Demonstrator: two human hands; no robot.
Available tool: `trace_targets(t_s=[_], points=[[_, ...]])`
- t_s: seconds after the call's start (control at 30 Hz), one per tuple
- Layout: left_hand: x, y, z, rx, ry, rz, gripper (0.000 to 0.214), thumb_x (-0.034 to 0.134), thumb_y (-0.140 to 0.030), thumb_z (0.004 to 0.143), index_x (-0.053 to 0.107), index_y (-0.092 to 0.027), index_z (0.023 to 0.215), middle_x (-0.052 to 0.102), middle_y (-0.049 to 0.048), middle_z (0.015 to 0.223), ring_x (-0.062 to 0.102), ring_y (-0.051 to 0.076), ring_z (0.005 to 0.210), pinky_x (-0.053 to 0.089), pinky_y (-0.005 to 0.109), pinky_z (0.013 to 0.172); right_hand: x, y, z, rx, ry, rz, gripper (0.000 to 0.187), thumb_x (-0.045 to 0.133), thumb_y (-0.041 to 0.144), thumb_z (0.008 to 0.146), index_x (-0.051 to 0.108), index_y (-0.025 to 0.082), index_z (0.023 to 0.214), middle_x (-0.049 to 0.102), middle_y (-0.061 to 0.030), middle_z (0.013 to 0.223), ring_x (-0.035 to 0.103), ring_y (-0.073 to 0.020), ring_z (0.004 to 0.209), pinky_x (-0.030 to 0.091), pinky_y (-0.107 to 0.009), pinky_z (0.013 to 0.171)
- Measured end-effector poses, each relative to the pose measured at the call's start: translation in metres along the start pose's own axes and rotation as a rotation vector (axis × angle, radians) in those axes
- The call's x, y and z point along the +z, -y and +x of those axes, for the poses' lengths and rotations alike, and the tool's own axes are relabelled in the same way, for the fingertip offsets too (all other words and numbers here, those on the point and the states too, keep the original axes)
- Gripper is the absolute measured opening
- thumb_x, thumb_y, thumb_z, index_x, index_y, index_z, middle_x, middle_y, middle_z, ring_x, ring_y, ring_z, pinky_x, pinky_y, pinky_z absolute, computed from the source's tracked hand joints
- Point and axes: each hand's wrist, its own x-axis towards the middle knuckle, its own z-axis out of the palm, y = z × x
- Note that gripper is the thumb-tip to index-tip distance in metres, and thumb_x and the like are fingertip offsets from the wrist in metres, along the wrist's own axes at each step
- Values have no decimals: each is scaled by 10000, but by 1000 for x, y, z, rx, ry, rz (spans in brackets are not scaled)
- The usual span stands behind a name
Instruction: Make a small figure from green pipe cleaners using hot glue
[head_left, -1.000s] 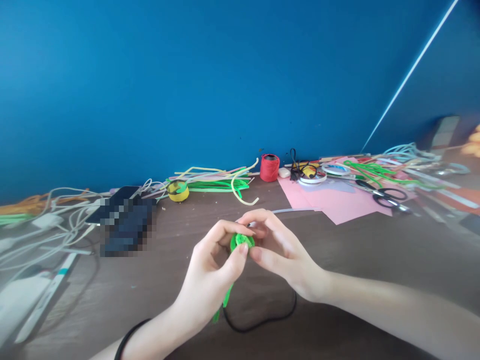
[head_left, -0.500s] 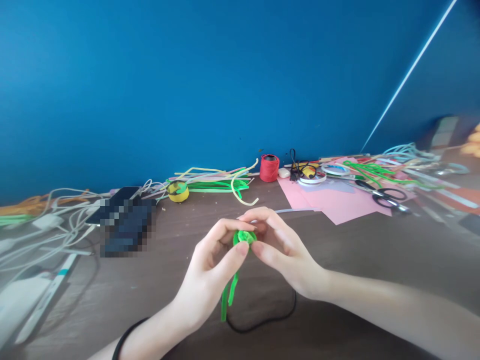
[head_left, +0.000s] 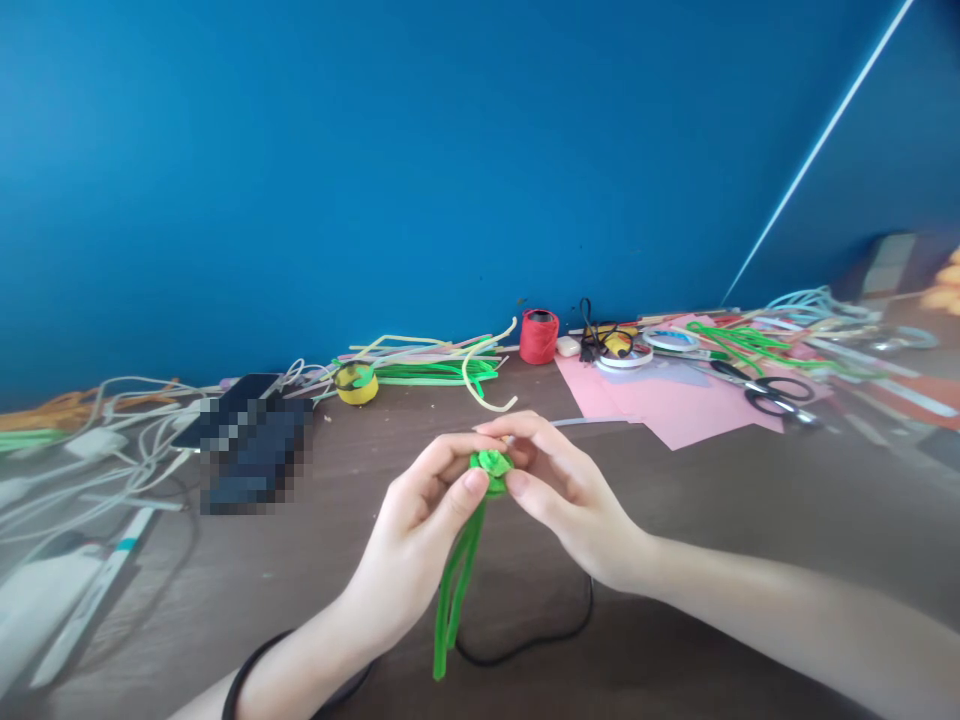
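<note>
Both my hands pinch a small coil of green pipe cleaner [head_left: 491, 466] above the brown table [head_left: 750, 520]. My left hand [head_left: 420, 545] holds it from the left with thumb and fingers closed. My right hand [head_left: 559, 495] grips it from the right, fingers curled over its top. Two green stems [head_left: 454, 595] hang down from the coil between my wrists. A black band sits on my left wrist.
A black cord [head_left: 525, 640] loops on the table under my hands. At the back lie green and yellow pipe cleaners [head_left: 435, 365], a red thread spool [head_left: 539, 335], pink paper [head_left: 660, 400], scissors [head_left: 772, 390], a yellow tape roll [head_left: 356, 383] and white cables [head_left: 112, 440] at left.
The green stems have swung further out from under my left hand and hang longer. The coil has risen slightly and my fingers have shifted around it.
</note>
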Motion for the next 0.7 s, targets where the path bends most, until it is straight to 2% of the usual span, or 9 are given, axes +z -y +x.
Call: trace_targets(t_s=[0.13, 0.33, 0.7], points=[[1, 2, 1, 15, -27, 40, 127, 555, -288, 818, 643, -219, 878, 650, -1, 830, 589, 111, 755, 441, 175, 662, 1, -2, 0, 25, 0, 1, 282, 486, 137, 846, 533, 272, 1089, 501, -11, 1047, 488, -117, 910, 434, -261, 800], [2, 5, 1, 15, -26, 19, 136, 535, -309, 829, 629, -223, 879, 665, 6, 888, 597, 133, 857, 443, 191, 742, 0, -3, -1, 38, -1, -30, 281, 488, 142, 841, 528, 267, 1090, 499, -19, 1054, 487, -131, 907, 432, -286, 798], [3, 7, -1, 8, -33, 6, 133, 522, -297, 841, 621, -218, 880, 672, 5, 906, 601, 123, 884, 444, 184, 772, -1, -3, -2, 32, 5, -55, 286, 483, 143, 849, 525, 288, 1091, 499, -6, 1048, 477, -121, 905, 422, -277, 814]])
